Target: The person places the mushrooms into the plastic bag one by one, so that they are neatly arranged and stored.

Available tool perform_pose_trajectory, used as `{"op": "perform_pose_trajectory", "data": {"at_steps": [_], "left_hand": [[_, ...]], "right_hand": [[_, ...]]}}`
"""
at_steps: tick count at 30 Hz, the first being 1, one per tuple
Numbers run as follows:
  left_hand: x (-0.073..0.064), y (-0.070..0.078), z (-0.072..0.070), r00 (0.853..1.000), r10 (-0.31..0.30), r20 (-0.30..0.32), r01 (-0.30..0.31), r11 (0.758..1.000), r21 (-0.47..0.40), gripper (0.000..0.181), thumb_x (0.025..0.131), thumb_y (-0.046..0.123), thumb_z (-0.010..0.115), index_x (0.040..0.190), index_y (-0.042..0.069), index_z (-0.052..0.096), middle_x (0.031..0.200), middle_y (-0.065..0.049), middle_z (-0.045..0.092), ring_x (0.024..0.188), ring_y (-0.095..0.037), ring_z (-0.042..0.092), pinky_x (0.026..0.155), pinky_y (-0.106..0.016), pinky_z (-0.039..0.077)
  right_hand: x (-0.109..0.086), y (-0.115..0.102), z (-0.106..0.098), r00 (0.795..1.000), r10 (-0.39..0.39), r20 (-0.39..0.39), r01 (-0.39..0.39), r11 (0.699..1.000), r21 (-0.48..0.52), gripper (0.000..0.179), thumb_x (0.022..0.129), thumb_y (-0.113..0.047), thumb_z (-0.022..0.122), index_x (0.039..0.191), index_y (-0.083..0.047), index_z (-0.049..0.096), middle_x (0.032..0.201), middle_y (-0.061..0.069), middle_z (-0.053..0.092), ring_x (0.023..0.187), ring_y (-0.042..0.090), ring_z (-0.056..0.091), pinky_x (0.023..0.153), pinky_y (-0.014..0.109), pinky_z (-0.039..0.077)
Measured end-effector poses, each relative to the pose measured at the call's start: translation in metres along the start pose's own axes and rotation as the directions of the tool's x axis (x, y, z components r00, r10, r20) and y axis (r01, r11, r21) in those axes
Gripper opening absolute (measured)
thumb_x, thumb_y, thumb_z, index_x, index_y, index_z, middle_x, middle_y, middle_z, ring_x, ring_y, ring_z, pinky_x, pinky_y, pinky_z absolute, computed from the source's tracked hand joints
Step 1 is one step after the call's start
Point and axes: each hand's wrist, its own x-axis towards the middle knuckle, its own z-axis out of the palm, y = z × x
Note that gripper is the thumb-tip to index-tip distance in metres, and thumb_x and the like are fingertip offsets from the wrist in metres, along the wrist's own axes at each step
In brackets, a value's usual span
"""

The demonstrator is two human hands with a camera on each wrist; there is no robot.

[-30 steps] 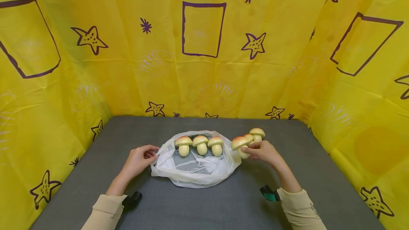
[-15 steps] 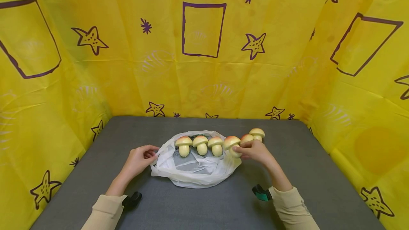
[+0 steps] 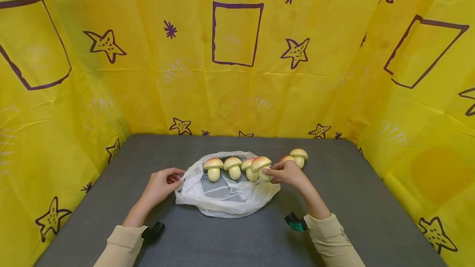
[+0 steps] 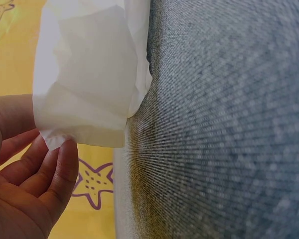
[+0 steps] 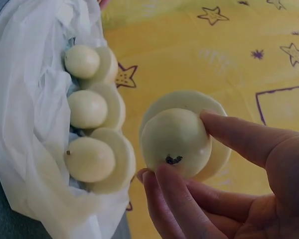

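Pale yellow toy mushrooms with orange-tinted caps are in view. My right hand (image 3: 287, 173) pinches one mushroom (image 5: 175, 139) by its stem, between thumb and fingers, over the right rim of a white plastic bag (image 3: 222, 208). Inside the bag three mushrooms lie in a row: a left one (image 3: 213, 169), a middle one (image 3: 234, 168) and a right one (image 5: 92, 159), partly covered by the held mushroom in the head view. At the bag's left side my left hand (image 3: 159, 185) holds the bag's edge (image 4: 84, 124) between its fingers.
To the right of the bag, two more mushrooms stand on the grey table (image 3: 230, 242): one upright mushroom (image 3: 299, 156) and another mushroom (image 3: 287, 158) partly behind my right hand. A yellow patterned cloth (image 3: 237, 85) walls the table at the back and sides.
My right hand has carried its mushroom leftward, from beside the bag to above its right rim, partly covering the right mushroom in the row. The left hand and bag have stayed put.
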Motion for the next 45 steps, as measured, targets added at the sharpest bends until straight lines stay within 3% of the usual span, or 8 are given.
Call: {"op": "perform_pose_trajectory", "data": {"at_steps": [6,12,22,29,34,37,42,45], "left_hand": [[0.000,0.001,0.000,1.000,-0.003,0.003,0.003,1.000,0.004,0.024,0.080,0.009,0.074,0.104,0.009,0.071,0.083,-0.001,0.067,0.070,-0.010,0.060,0.062,-0.021,0.050],[0.000,0.002,-0.002,1.000,0.006,0.003,-0.006,1.000,0.010,0.024,0.080,0.010,0.073,0.104,0.008,0.071,0.082,-0.001,0.066,0.069,-0.009,0.060,0.062,-0.021,0.050],[0.000,0.001,-0.001,1.000,0.003,0.005,-0.003,1.000,-0.002,0.023,0.081,0.010,0.074,0.104,0.009,0.071,0.083,-0.001,0.066,0.071,-0.010,0.060,0.062,-0.021,0.050],[0.000,0.001,-0.002,1.000,0.012,-0.006,-0.012,1.000,-0.003,0.023,0.080,0.010,0.074,0.103,0.009,0.071,0.081,0.000,0.066,0.069,-0.009,0.060,0.061,-0.020,0.050],[0.000,0.000,-0.002,1.000,0.017,0.000,-0.017,1.000,-0.005,0.023,0.081,0.011,0.073,0.104,0.009,0.071,0.082,0.001,0.066,0.070,-0.009,0.059,0.062,-0.021,0.050],[-0.001,-0.001,-0.002,1.000,0.024,0.001,-0.024,1.000,-0.006,0.023,0.081,0.010,0.073,0.104,0.009,0.071,0.082,0.000,0.066,0.070,-0.009,0.059,0.062,-0.021,0.050],[0.000,0.000,-0.002,1.000,0.022,0.000,-0.022,1.000,-0.004,0.023,0.081,0.010,0.073,0.104,0.009,0.071,0.082,0.000,0.066,0.070,-0.010,0.060,0.062,-0.021,0.050],[-0.001,0.000,-0.002,1.000,0.012,0.003,-0.012,1.000,-0.002,0.023,0.081,0.010,0.073,0.104,0.009,0.071,0.082,-0.001,0.066,0.070,-0.011,0.059,0.062,-0.021,0.050]], "right_hand": [[0.004,-0.005,0.012,0.999,0.050,-0.012,-0.049,0.996,0.075,0.047,0.083,-0.028,0.072,0.109,0.011,0.065,0.106,0.025,0.067,0.076,0.025,0.071,0.073,0.036,0.057],[0.006,-0.009,0.023,0.998,0.060,-0.029,-0.057,0.994,0.089,0.049,0.083,-0.028,0.072,0.111,0.012,0.064,0.116,0.029,0.061,0.077,0.026,0.071,0.074,0.038,0.056],[0.011,-0.015,0.042,0.999,0.051,-0.018,-0.048,0.991,0.121,0.042,0.083,-0.029,0.073,0.104,0.007,0.069,0.102,0.021,0.068,0.079,0.031,0.070,0.076,0.042,0.056],[0.014,-0.019,0.055,0.998,0.053,-0.039,-0.050,0.996,0.080,0.045,0.080,-0.034,0.075,0.105,0.003,0.070,0.108,0.021,0.067,0.073,0.026,0.071,0.074,0.039,0.056],[0.014,-0.024,0.065,0.999,0.035,-0.037,-0.031,0.996,0.089,0.034,0.079,-0.032,0.075,0.086,0.001,0.072,0.086,0.014,0.070,0.072,0.027,0.071,0.072,0.040,0.057],[0.016,-0.026,0.071,0.999,0.020,-0.036,-0.016,0.994,0.108,0.032,0.079,-0.029,0.076,0.075,0.001,0.069,0.070,0.008,0.064,0.067,0.024,0.070,0.070,0.040,0.057],[0.019,-0.026,0.080,0.999,0.004,-0.039,0.001,0.992,0.129,0.031,0.078,-0.028,0.077,0.073,0.002,0.068,0.069,0.004,0.063,0.061,0.017,0.068,0.067,0.039,0.057],[0.021,-0.026,0.087,0.999,0.007,-0.038,-0.002,0.993,0.117,0.031,0.078,-0.029,0.077,0.076,0.001,0.071,0.072,0.005,0.066,0.062,0.020,0.069,0.067,0.040,0.057]]}}
